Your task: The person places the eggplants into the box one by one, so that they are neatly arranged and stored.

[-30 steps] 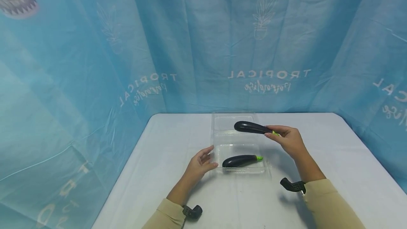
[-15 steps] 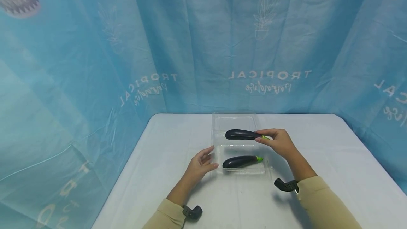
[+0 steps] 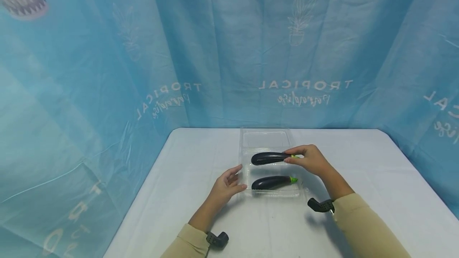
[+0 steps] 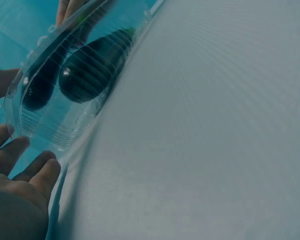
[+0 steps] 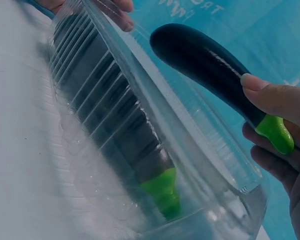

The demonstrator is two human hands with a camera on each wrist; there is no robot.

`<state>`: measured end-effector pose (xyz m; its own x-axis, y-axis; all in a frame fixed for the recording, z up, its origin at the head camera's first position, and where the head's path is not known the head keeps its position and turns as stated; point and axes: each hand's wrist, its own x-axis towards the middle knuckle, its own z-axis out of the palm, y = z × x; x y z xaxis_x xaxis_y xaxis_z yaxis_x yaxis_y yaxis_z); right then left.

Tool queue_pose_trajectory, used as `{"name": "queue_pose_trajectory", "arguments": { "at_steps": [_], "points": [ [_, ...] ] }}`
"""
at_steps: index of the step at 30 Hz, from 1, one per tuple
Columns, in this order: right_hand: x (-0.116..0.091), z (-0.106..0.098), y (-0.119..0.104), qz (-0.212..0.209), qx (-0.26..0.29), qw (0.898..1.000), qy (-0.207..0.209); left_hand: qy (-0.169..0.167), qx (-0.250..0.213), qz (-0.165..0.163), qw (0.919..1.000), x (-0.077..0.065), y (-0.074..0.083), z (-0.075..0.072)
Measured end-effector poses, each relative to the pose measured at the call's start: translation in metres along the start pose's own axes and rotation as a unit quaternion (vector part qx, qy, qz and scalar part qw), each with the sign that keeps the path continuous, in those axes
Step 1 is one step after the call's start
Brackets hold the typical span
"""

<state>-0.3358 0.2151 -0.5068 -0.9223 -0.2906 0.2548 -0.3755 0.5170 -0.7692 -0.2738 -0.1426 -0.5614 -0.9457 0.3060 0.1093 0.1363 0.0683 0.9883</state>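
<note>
A dark purple eggplant (image 3: pixel 267 158) with a green stem end is pinched near its stem by my right hand (image 3: pixel 309 159). Held level, it appears over the back part of a clear plastic clamshell box (image 3: pixel 246 176). A second eggplant (image 3: pixel 271 182) lies along the front of the box, stem to the right. My left hand (image 3: pixel 224 184) is at the box's left end, thumb and fingers spread along the wall. The left wrist view shows its fingers (image 4: pixel 46 172) loosely bent beside the box. In the right wrist view, the thumb presses the held eggplant (image 5: pixel 205 65) above the rim.
The box's lid (image 3: pixel 265 138) lies open toward the back edge of the white table (image 3: pixel 201 150). Blue printed curtains (image 3: pixel 229 59) hang behind and at both sides. A black wrist camera (image 3: pixel 217 240) sits on each forearm.
My right hand has carried its eggplant left and down, from beyond the box's right side to over the box. The left hand and the lying eggplant stay put.
</note>
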Motion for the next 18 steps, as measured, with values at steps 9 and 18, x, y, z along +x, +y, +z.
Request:
{"name": "queue_pose_trajectory", "arguments": {
  "at_steps": [9,18],
  "points": [
    [0.006,0.006,-0.002,0.011,-0.001,1.000,-0.027,-0.002,-0.007,0.006,1.0000,-0.001,-0.004,-0.001],
    [0.014,0.013,-0.002,0.001,-0.029,0.999,-0.037,-0.003,-0.003,0.015,0.9999,0.001,-0.004,-0.001]
  ]
}}
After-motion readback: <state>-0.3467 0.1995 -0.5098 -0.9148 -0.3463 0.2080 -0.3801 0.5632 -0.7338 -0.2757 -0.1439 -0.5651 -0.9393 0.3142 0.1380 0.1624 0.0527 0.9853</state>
